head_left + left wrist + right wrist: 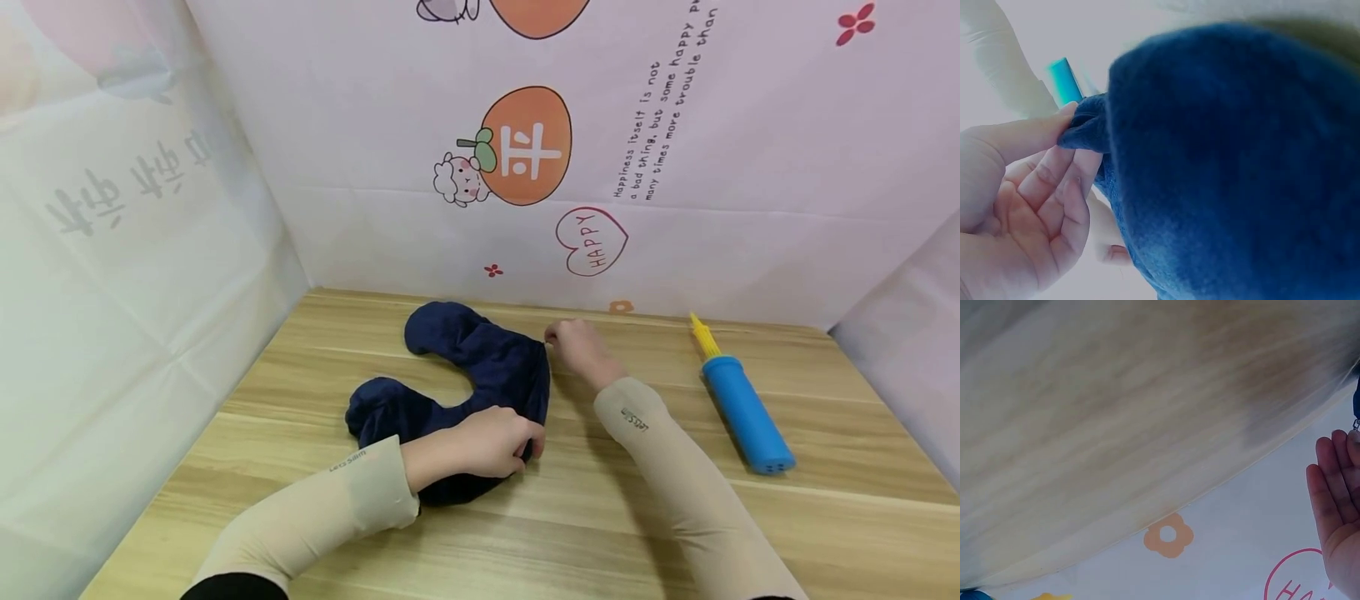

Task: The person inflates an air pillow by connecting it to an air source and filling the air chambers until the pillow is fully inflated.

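Observation:
A navy blue U-shaped neck pillow lies on the wooden table, its opening toward the left. My left hand reaches over its near arm and pinches a fold of fabric at the outer edge; the left wrist view shows the thumb and fingertips on that fold. At the far corner of the same edge, my right hand pinches a small zipper pull, which shows as a bit of metal at its fingertips in the right wrist view. The pillow is mostly out of that view.
A blue hand pump with a yellow nozzle lies on the table to the right. White printed sheets stand along the table's back and left sides.

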`<state>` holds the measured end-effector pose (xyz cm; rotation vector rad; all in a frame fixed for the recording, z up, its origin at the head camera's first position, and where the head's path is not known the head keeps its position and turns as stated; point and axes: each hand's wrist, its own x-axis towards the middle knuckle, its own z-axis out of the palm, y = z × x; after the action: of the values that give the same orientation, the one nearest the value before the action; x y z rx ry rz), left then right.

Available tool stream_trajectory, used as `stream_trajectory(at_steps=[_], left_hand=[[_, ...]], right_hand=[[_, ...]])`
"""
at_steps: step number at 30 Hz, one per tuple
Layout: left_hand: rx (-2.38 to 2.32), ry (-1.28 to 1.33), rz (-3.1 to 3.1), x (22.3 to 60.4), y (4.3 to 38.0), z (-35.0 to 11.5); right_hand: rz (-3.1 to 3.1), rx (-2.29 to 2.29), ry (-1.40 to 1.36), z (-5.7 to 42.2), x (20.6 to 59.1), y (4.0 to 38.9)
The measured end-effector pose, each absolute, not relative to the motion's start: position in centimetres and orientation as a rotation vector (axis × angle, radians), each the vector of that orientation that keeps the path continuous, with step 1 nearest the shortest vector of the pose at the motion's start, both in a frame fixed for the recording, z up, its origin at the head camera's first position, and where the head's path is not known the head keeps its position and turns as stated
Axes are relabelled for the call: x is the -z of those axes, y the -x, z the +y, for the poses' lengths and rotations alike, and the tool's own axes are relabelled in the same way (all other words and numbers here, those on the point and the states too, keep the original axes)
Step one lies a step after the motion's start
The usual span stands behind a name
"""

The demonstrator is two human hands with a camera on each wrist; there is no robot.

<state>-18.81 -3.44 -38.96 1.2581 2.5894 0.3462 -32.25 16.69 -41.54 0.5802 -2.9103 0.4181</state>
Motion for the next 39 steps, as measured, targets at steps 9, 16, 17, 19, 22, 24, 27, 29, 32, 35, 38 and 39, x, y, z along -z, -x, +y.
stream_trajectory(at_steps=[9, 16, 17, 19, 22, 24, 27, 29, 32, 35, 38, 39], left_hand=[[-0.323, -1.279, 2.574, 38.7, 18.6, -3.4], [-0.494, -1.172, 2.532, 39.2, 19.2, -3.9], [-0.531, -1.145, 2.523, 39.3, 19.3, -4.0], [-0.602, -1.084, 2.510, 39.5, 19.5, -4.2], [-0.679, -0.990, 2.511, 39.9, 19.9, -4.4], [-0.716, -0.936, 2.518, 40.0, 20.0, -4.4], [-0.758, -0.903, 2.526, 40.1, 20.3, -4.1], [-0.788, -0.892, 2.530, 40.1, 20.4, -3.9], [-0.847, -0.866, 2.540, 40.2, 20.7, -3.7], [-0.917, -0.831, 2.550, 40.2, 20.9, -3.7], [-0.961, -0.846, 2.545, 40.3, 20.9, -3.8], [-0.964, -0.863, 2.545, 40.2, 20.9, -3.8]], right_hand=[[-2.937, -0.429, -0.546, 16.4, 41.8, 32.3], [-2.904, -0.453, -0.553, 16.4, 41.7, 32.3], [-2.898, -0.457, -0.558, 16.5, 41.7, 32.3], [-2.888, -0.464, -0.567, 16.6, 41.7, 32.3], [-2.878, -0.478, -0.591, 16.7, 41.7, 32.4], [-2.874, -0.493, -0.598, 16.8, 41.7, 32.4], [-2.868, -0.505, -0.604, 16.9, 41.6, 32.3], [-2.864, -0.507, -0.615, 16.9, 41.5, 32.3], [-2.855, -0.499, -0.635, 16.9, 41.5, 32.2], [-2.856, -0.500, -0.632, 16.9, 41.5, 32.2], [-2.862, -0.493, -0.621, 17.0, 41.4, 32.2], [-2.864, -0.494, -0.619, 17.0, 41.4, 32.2]])
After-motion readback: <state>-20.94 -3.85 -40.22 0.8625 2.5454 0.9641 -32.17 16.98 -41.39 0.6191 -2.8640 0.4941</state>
